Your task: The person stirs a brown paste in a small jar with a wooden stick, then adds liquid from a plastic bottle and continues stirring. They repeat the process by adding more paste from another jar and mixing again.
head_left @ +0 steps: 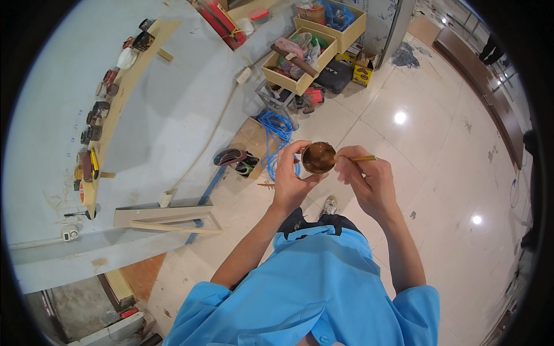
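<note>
My left hand [290,176] grips a small round cup [318,157] filled with dark brown liquid, held in front of my chest. My right hand [366,180] pinches a thin yellowish stick [362,158] whose tip reaches into the cup. Both hands hover above a glossy tiled floor [438,150], with my blue shirt just below them.
A pale wall [167,115] with a wooden shelf [115,109] of small items is on the left. Wooden crates [300,63] of supplies, a blue coiled cable [276,130], shoes [236,160] and wooden frame pieces [164,219] lie on the floor ahead.
</note>
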Action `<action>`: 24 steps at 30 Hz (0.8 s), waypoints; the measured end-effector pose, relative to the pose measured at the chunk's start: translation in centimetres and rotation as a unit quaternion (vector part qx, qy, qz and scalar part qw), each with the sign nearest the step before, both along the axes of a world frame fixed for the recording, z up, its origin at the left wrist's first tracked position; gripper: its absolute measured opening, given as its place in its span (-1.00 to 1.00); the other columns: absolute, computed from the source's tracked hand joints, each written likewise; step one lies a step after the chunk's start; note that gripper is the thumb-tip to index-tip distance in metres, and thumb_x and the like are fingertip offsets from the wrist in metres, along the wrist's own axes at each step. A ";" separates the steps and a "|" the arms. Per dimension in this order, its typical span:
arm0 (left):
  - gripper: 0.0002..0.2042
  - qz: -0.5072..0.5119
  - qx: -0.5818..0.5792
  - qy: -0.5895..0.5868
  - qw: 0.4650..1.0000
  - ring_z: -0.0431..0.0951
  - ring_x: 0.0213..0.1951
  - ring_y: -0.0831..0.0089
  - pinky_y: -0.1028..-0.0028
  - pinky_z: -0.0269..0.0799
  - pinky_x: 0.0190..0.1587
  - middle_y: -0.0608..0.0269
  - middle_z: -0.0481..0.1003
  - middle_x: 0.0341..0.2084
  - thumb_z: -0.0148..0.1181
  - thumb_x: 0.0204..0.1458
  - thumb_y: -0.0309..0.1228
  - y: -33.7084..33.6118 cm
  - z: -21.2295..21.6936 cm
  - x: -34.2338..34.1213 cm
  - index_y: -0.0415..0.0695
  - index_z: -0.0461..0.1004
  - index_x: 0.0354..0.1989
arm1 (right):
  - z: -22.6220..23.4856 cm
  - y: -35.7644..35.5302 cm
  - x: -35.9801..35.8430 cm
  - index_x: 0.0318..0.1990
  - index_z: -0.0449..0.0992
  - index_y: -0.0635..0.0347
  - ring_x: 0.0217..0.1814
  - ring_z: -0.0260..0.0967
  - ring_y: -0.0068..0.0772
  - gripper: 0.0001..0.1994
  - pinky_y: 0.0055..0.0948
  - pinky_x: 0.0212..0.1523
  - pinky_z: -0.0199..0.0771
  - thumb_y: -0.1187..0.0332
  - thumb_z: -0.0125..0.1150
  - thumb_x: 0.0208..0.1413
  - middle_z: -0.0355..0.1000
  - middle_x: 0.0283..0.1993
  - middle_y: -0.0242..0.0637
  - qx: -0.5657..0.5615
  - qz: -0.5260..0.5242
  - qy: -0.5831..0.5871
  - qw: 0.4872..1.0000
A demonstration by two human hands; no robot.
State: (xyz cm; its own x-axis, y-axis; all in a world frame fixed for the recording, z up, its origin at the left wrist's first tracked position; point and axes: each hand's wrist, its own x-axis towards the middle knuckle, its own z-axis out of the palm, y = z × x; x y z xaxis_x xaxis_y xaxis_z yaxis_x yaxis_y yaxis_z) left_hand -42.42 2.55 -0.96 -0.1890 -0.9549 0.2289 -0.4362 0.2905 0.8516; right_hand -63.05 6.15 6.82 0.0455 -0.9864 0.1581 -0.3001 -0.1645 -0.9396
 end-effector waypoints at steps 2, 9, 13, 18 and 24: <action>-0.26 0.001 0.004 0.012 1.000 0.58 0.12 0.39 0.35 0.45 0.13 0.23 0.53 0.15 0.72 -0.17 -0.42 0.1 -0.2 -0.2 -0.05 0.45 0.24 | 0.0 -0.1 0.0 -0.08 0.57 0.28 -0.33 0.57 -0.10 -0.93 -0.30 -0.24 0.56 0.50 0.22 0.39 0.60 -0.27 -0.11 -0.064 -0.027 0.012 0.997; -0.27 0.015 0.020 0.039 0.999 0.56 0.08 0.40 0.34 0.48 0.14 0.24 0.53 0.13 0.73 -0.16 -0.40 0.1 -0.5 -0.3 -0.09 0.44 0.23 | -0.5 -0.1 0.3 -0.08 0.59 0.27 -0.38 0.54 -0.16 -0.92 -0.31 -0.28 0.53 0.46 0.25 0.40 0.59 -0.30 -0.12 -0.050 -0.022 -0.020 0.998; -0.26 0.032 0.021 0.012 0.999 0.54 0.06 0.31 0.30 0.47 0.13 0.21 0.51 0.13 0.72 -0.17 -0.41 0.7 -0.3 -0.3 -0.10 0.44 0.23 | -0.8 0.2 0.2 -0.09 0.59 0.27 -0.37 0.54 -0.14 -0.93 -0.30 -0.27 0.54 0.47 0.24 0.39 0.58 -0.31 -0.11 -0.003 0.006 -0.013 1.000; -0.28 0.039 0.018 0.007 0.999 0.49 0.09 0.14 0.21 0.43 0.13 0.17 0.53 0.09 0.70 -0.22 -0.42 0.8 0.3 -0.5 -0.11 0.45 0.19 | -1.0 0.4 0.3 -0.10 0.59 0.27 -0.35 0.56 -0.06 -0.93 -0.26 -0.28 0.54 0.49 0.22 0.39 0.59 -0.31 -0.11 -0.044 -0.008 -0.006 0.999; -0.29 0.024 0.000 -0.019 1.000 0.50 0.08 0.11 0.20 0.43 0.15 0.16 0.55 0.06 0.70 -0.23 -0.42 1.1 0.6 -0.5 -0.10 0.48 0.17 | -0.7 0.6 0.2 -0.12 0.57 0.26 -0.33 0.57 -0.02 -0.94 -0.26 -0.25 0.56 0.48 0.21 0.39 0.60 -0.25 -0.10 -0.064 -0.015 -0.002 0.998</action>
